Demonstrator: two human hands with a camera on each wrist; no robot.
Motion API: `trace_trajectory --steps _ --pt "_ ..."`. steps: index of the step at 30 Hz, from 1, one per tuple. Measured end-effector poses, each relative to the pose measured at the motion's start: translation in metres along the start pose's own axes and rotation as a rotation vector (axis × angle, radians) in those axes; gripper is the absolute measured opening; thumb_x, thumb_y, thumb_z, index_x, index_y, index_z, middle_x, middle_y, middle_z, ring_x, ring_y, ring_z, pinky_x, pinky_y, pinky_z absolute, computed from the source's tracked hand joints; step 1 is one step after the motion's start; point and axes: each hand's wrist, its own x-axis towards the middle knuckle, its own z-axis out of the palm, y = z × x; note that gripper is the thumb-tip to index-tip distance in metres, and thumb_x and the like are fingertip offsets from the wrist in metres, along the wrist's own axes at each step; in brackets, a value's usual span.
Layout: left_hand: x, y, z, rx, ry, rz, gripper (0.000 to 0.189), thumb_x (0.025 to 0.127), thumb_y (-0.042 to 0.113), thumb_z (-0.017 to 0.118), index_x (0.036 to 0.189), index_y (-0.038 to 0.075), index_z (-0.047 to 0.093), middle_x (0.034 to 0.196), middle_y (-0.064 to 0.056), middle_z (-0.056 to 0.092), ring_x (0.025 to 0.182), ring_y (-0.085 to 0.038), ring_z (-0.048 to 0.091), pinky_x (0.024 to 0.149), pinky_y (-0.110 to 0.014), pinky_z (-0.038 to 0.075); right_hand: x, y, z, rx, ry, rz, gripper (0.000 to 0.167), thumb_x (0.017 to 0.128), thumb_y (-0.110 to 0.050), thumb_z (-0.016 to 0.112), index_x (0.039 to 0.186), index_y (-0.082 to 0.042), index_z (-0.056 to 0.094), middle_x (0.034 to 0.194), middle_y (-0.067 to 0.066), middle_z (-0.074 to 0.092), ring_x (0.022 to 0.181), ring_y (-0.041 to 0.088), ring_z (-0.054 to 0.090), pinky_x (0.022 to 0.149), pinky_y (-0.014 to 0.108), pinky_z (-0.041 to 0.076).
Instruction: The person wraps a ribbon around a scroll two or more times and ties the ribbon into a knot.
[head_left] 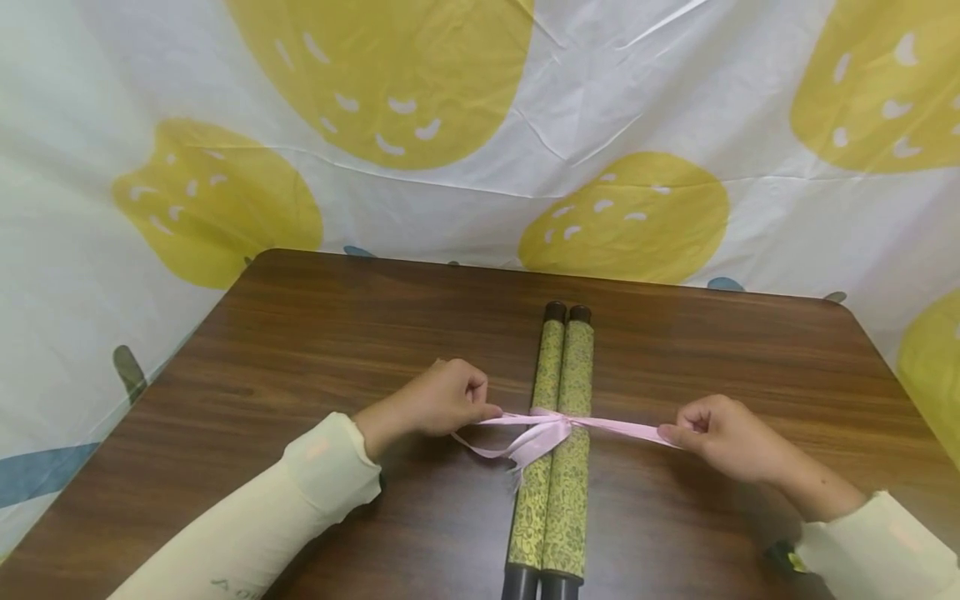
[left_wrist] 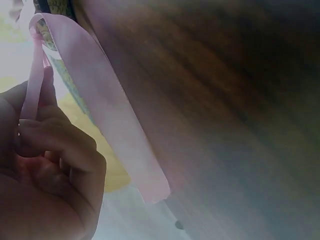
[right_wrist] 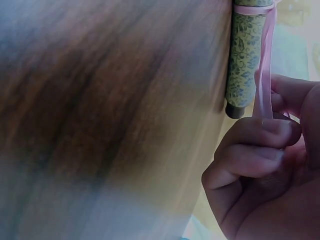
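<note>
Two rolled scrolls lie side by side on the table, covered in green-gold patterned cloth with dark end knobs. Around their middle runs a pink ribbon, knotted on top. To the left of the scrolls, my left hand pinches one part of the ribbon between thumb and fingers. A loose ribbon tail hangs beside that hand in the left wrist view. On the other side, my right hand pinches another part of the ribbon, its fingers curled. The ribbon stretches nearly straight between both hands through the knot.
The brown wood-grain table has rounded far corners. Behind it hangs a white cloth with large yellow fruit shapes, reaching close to the table's back and side edges.
</note>
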Motion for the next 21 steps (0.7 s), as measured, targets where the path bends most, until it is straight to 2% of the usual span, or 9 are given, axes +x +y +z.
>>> trace_trajectory --steps 2,3,6,9,11,13,15,18,21 --pt "0.001 0.001 0.0 0.033 0.004 -0.009 0.041 0.088 0.034 0.075 0.058 0.018 0.053 0.055 0.01 0.051 0.058 -0.008 0.052 0.116 -0.06 0.029 0.0 0.001 0.0 0.006 -0.004 0.007 0.045 0.093 -0.022 0.07 0.058 -0.009 0.046 0.055 -0.014 0.031 0.05 0.0 0.03 0.045 0.02 0.025" --pt "0.001 0.002 0.0 0.053 0.006 -0.016 0.041 0.088 0.035 0.076 0.058 0.018 0.053 0.056 0.01 0.051 0.058 -0.008 0.052 0.111 -0.057 0.037 0.001 0.001 0.001 0.008 -0.005 0.009 0.044 0.093 -0.022 0.071 0.058 -0.008 0.046 0.055 -0.014 0.031 0.05 0.001 0.03 0.045 0.02 0.025" --pt "0.003 0.003 -0.003 0.093 0.005 -0.036 0.042 0.088 0.037 0.076 0.058 0.019 0.053 0.056 0.009 0.052 0.057 -0.01 0.052 0.084 -0.041 0.053 0.001 0.002 0.001 0.011 -0.005 0.012 0.045 0.092 -0.023 0.071 0.058 -0.009 0.046 0.054 -0.014 0.031 0.05 0.001 0.03 0.045 0.02 0.025" --pt "0.004 0.005 -0.004 0.114 -0.005 -0.055 0.041 0.087 0.039 0.076 0.059 0.019 0.054 0.057 0.008 0.052 0.056 -0.011 0.052 0.056 -0.029 0.044 0.001 0.002 0.0 0.007 -0.001 0.01 0.045 0.092 -0.022 0.072 0.058 -0.009 0.047 0.054 -0.013 0.031 0.049 0.001 0.031 0.045 0.02 0.026" --pt "0.004 0.005 -0.004 0.113 -0.018 -0.061 0.041 0.087 0.04 0.076 0.059 0.019 0.055 0.057 0.008 0.052 0.057 -0.011 0.052 0.057 -0.027 0.042 0.001 0.004 0.001 0.023 -0.002 0.0 0.044 0.092 -0.021 0.072 0.058 -0.008 0.047 0.055 -0.013 0.032 0.05 0.001 0.032 0.045 0.021 0.027" --pt "0.005 0.003 -0.004 0.106 -0.027 -0.049 0.04 0.087 0.039 0.076 0.058 0.019 0.056 0.055 0.009 0.052 0.057 -0.01 0.052 0.072 -0.032 0.049 0.002 0.006 0.003 0.068 -0.018 0.013 0.043 0.093 -0.021 0.071 0.059 -0.007 0.048 0.054 -0.013 0.033 0.048 0.001 0.033 0.043 0.021 0.028" --pt "0.007 0.001 -0.005 0.085 -0.035 -0.031 0.038 0.087 0.037 0.075 0.059 0.019 0.058 0.055 0.01 0.052 0.057 -0.009 0.051 0.077 -0.036 0.049 0.002 0.007 0.004 0.127 -0.032 0.063 0.04 0.094 -0.024 0.07 0.064 -0.005 0.052 0.053 -0.01 0.038 0.046 0.003 0.037 0.042 0.022 0.032" --pt "0.011 0.001 -0.01 0.064 -0.039 -0.032 0.032 0.088 0.038 0.073 0.064 0.02 0.063 0.058 0.01 0.055 0.057 -0.008 0.052 0.075 -0.034 0.05 0.001 0.005 0.001 0.218 -0.008 0.157 0.031 0.096 -0.029 0.067 0.084 -0.001 0.062 0.061 -0.001 0.054 0.044 0.009 0.046 0.041 0.027 0.041" --pt "0.013 0.005 -0.02 0.083 0.011 -0.068 0.028 0.092 0.044 0.068 0.077 0.02 0.069 0.069 0.006 0.063 0.063 -0.011 0.057 0.062 -0.029 0.047 0.002 0.002 -0.008 0.163 0.099 0.189 0.033 0.1 -0.033 0.062 0.113 -0.002 0.062 0.086 0.012 0.066 0.048 0.017 0.056 0.045 0.032 0.048"
